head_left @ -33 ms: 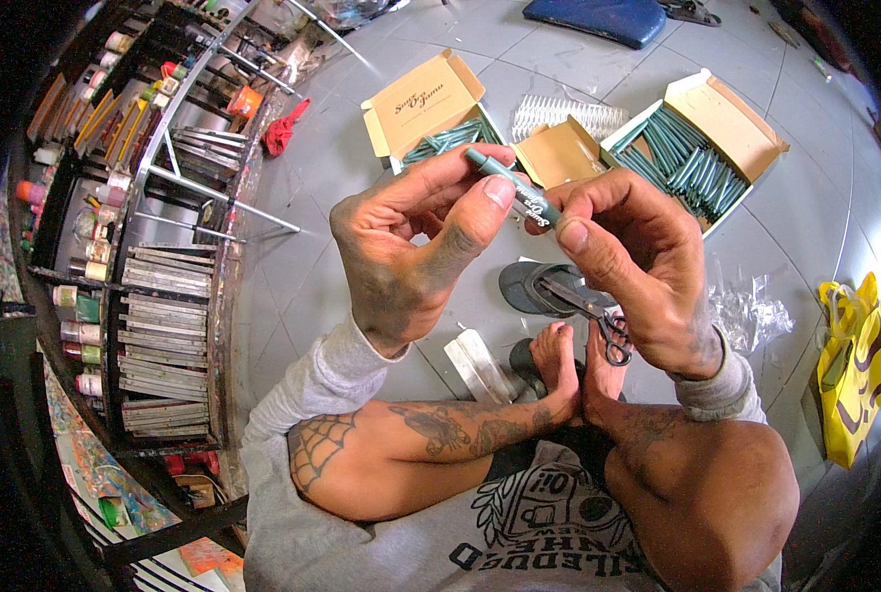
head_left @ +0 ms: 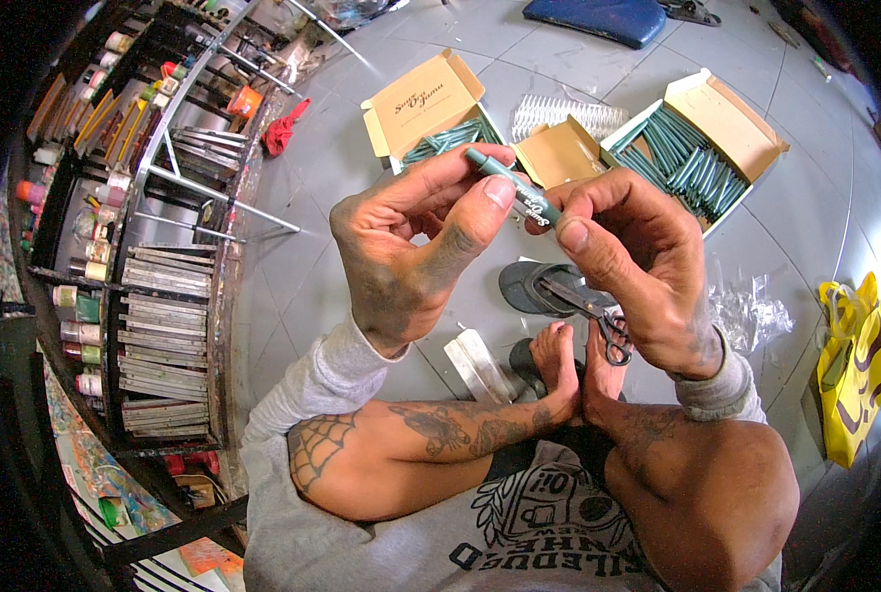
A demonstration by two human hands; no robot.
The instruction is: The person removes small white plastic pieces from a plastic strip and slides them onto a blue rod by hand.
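Observation:
Over my lap, a slim green pen-like tube [head_left: 524, 196] with white lettering slants between my hands. The thumb and forefinger of my left hand [head_left: 411, 247] pinch it near the upper left end. At the lower right end, my right hand [head_left: 648, 261] grips it with thumb and fingertips. Beyond the left hand stands an opened cardboard box [head_left: 425, 97] with several similar green tubes [head_left: 450, 140] in it. Past the right hand, another opened box [head_left: 731, 123] holds a large pile of green tubes [head_left: 682, 163].
Black scissors [head_left: 614, 340] lie by my feet, against a dark flip-flop [head_left: 524, 288]. Crumpled clear plastic [head_left: 751, 314] and a yellow bag [head_left: 855, 375] sit to the right. On the left runs a rack [head_left: 164, 335] of frames and paint jars. A blue cushion [head_left: 598, 18] lies far off.

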